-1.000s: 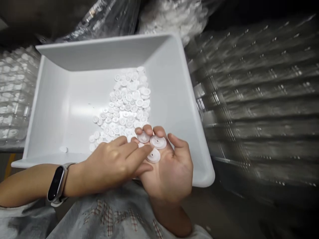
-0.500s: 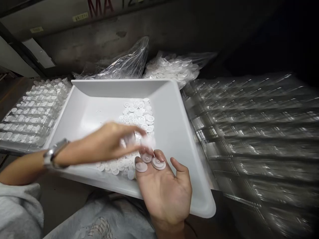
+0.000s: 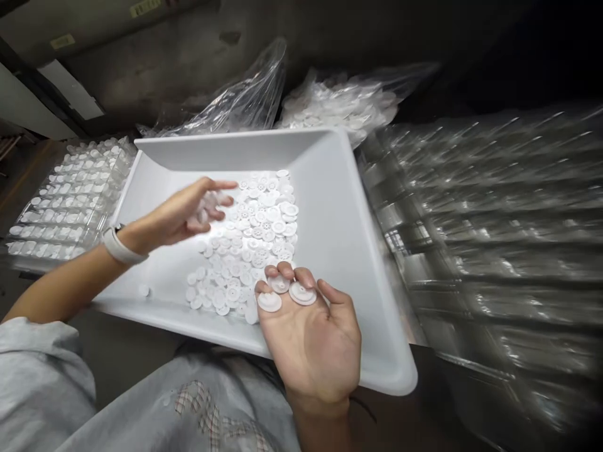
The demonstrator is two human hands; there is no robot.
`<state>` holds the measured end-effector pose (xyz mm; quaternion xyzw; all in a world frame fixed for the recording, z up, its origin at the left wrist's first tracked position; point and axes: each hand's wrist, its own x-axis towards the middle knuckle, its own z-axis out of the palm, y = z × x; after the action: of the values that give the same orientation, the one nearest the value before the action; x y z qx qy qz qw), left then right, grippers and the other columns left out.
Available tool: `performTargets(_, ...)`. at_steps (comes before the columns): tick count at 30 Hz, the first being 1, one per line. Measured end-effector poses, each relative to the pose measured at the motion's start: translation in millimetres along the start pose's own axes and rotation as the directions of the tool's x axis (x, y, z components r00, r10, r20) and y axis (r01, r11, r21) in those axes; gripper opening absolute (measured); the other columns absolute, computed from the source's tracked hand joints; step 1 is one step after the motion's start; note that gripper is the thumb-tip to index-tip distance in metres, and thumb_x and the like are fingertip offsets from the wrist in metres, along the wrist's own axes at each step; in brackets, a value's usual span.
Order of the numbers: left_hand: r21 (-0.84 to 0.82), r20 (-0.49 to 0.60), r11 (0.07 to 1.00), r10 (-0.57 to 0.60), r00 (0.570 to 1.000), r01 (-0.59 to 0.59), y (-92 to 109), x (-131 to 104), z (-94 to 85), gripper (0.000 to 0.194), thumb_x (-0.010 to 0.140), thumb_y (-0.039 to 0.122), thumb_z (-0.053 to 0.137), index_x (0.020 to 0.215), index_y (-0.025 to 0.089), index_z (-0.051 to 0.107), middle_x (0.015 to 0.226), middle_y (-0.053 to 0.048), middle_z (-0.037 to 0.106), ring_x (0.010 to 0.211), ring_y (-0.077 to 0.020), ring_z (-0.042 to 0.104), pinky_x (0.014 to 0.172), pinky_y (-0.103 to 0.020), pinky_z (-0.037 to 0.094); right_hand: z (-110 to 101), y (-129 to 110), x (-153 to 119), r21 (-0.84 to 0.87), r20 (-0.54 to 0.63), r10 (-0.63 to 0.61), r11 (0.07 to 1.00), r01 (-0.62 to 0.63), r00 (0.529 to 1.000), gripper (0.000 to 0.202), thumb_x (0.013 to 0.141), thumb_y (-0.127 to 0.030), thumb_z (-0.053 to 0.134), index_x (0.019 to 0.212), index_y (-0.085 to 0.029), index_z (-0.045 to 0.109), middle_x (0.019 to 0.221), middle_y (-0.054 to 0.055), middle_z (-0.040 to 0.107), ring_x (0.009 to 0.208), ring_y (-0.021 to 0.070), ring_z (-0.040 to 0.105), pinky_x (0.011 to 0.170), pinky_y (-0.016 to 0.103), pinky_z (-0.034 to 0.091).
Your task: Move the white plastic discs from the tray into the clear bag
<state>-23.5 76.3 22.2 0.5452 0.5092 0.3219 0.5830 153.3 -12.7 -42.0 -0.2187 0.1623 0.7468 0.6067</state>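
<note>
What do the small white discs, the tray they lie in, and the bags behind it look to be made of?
The discs look like moulded white plastic, matte and slightly translucent, with a raised hub; three rest on the right hand. The tray seems to be smooth white plastic with a soft sheen and rounded rim. The bags appear to be thin clear plastic film, crinkled and glinting. The left hand hovers over the pile.
</note>
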Motion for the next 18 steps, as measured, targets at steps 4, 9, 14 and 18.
performTargets(4,-0.169,0.292,0.960,-0.167,0.942,0.222,-21,-34,35.3,0.045,0.093,0.032,0.038,0.130,0.008,0.043,0.106,-0.015,0.052,0.058,-0.0053,0.037,0.035,-0.014,0.017,2,2,1,0.002,-0.027,-0.018,1.000,0.018,0.999,0.022,0.063,-0.021,0.061,0.072,-0.014,0.042,0.078,0.003,0.046,0.076,0.0160,0.051,0.062,0.029,0.050)
performTargets(9,0.033,0.414,0.996,-0.087,0.906,0.081,-28,-53,65.6,0.034,0.093,0.024,0.039,0.119,0.009,0.055,0.103,-0.010,0.060,0.061,-0.0057,0.045,0.043,-0.016,0.035,3,3,-1,-0.022,-0.037,-0.012,1.000,0.011,0.999,0.016,0.068,-0.025,0.055,0.078,-0.015,0.047,0.083,0.002,0.051,0.078,0.0159,0.054,0.056,0.024,0.046)
performTargets(14,0.451,0.492,0.544,0.510,0.706,-0.708,-44,-52,79.7,0.026,0.090,0.010,0.044,0.112,0.006,0.058,0.106,-0.009,0.063,0.095,-0.0135,0.059,0.081,-0.028,0.051,6,7,-2,0.009,-0.090,-0.069,0.997,0.071,0.994,0.017,0.070,-0.027,0.055,0.079,-0.016,0.045,0.080,0.001,0.050,0.078,0.0147,0.055,0.069,0.028,0.049)
performTargets(18,0.620,0.623,-0.076,0.653,0.431,-0.781,-57,-55,81.8,0.035,0.089,0.011,0.050,0.124,0.004,0.052,0.122,-0.011,0.058,0.087,-0.0175,0.057,0.061,-0.030,0.050,5,8,-1,0.048,-0.018,-0.055,0.997,0.056,0.998,0.019,0.072,-0.029,0.052,0.079,-0.015,0.042,0.079,0.002,0.049,0.075,0.0141,0.052,0.064,0.027,0.047)
